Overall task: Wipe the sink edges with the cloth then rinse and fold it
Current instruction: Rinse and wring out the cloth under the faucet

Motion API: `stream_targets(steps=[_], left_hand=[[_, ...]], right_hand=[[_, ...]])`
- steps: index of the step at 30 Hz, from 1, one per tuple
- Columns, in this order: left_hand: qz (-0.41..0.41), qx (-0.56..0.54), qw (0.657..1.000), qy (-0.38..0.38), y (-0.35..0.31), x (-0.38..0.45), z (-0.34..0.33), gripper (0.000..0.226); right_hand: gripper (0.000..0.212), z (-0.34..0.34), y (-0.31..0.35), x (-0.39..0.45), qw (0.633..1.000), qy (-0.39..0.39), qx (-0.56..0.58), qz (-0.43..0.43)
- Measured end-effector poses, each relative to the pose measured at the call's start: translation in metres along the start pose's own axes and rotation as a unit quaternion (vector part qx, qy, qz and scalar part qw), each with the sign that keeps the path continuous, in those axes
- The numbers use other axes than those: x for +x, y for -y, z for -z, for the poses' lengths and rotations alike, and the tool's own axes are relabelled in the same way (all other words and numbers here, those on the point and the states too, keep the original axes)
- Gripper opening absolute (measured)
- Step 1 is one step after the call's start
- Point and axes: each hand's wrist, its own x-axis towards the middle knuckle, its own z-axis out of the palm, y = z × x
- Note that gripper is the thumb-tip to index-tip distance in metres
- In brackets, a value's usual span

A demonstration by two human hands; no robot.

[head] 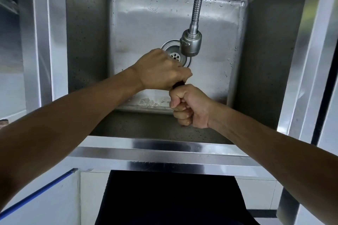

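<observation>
Both my hands are held over the steel sink (pixel 210 148), fists close together and clenched around a dark cloth (pixel 178 84). Only a small twisted strip of the cloth shows between them; the rest is hidden inside my fists. My left hand (pixel 161 71) is on top, knuckles up, just below the drain (pixel 176 56). My right hand (pixel 190 107) is below it, fingers curled tight and wet. The flexible metal faucet (pixel 191 44) hangs just above and to the right of my left hand; no water is seen running from it.
The basin floor and walls carry water drops. The sink's front rim runs across the view below my arms, with wide steel rims left and right. A blue rod (pixel 36 193) leans at the lower left. My dark clothing is at the bottom.
</observation>
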Motion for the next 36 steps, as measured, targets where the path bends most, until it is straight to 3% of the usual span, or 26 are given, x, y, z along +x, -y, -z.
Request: stream_targets(steps=[6,9,12,14,16,19,21,22,25,27,29,32,36], left_hand=[[-0.010,0.001,1.000,-0.001,-0.001,0.002,0.005,0.015],[0.012,0.016,0.999,0.036,-0.002,-0.001,0.007,0.015],[0.083,0.041,0.991,0.094,-0.013,-0.002,0.002,0.010],[0.173,0.022,0.971,0.165,-0.022,0.000,0.002,0.006],[0.245,-0.065,0.944,0.211,-0.023,-0.006,0.003,0.016],[0.303,-0.246,0.894,0.221,-0.014,-0.026,0.015,0.045],[0.348,-0.320,0.857,0.206,-0.014,-0.036,0.026,0.044],[0.370,-0.336,0.843,0.198,-0.015,-0.038,0.031,0.036],[0.462,-0.376,0.772,0.221,-0.016,-0.037,0.045,0.053],[0.508,-0.396,0.730,0.228,-0.017,-0.035,0.050,0.049],[0.506,-0.396,0.742,0.191,-0.017,-0.032,0.048,0.034],[0.476,-0.417,0.764,0.125,-0.021,-0.030,0.050,0.058],[0.390,-0.573,0.717,0.075,-0.025,-0.027,0.059,0.034]], right_hand=[[0.042,0.003,-0.003,-0.002,0.994,0.082,0.065,-0.008],[0.041,0.010,-0.004,0.007,0.995,0.091,0.051,-0.009],[0.042,0.029,0.004,0.022,0.993,0.043,-0.108,-0.016],[0.028,0.040,0.014,0.021,0.961,-0.019,-0.277,0.020],[0.012,0.045,0.020,0.012,0.920,-0.065,-0.379,0.076],[0.013,0.055,0.015,0.003,0.927,-0.098,-0.325,0.161],[0.017,0.059,0.008,0.001,0.926,-0.120,-0.265,0.242],[0.021,0.059,0.004,0.000,0.915,-0.141,-0.251,0.282],[0.026,0.051,-0.002,-0.004,0.854,-0.232,-0.263,0.385],[0.025,0.042,-0.001,-0.007,0.827,-0.270,-0.263,0.417],[0.023,0.033,0.000,-0.008,0.821,-0.275,-0.266,0.423],[0.021,0.018,0.001,-0.010,0.829,-0.237,-0.262,0.433],[0.018,0.010,0.003,-0.020,0.863,-0.210,-0.167,0.428]])
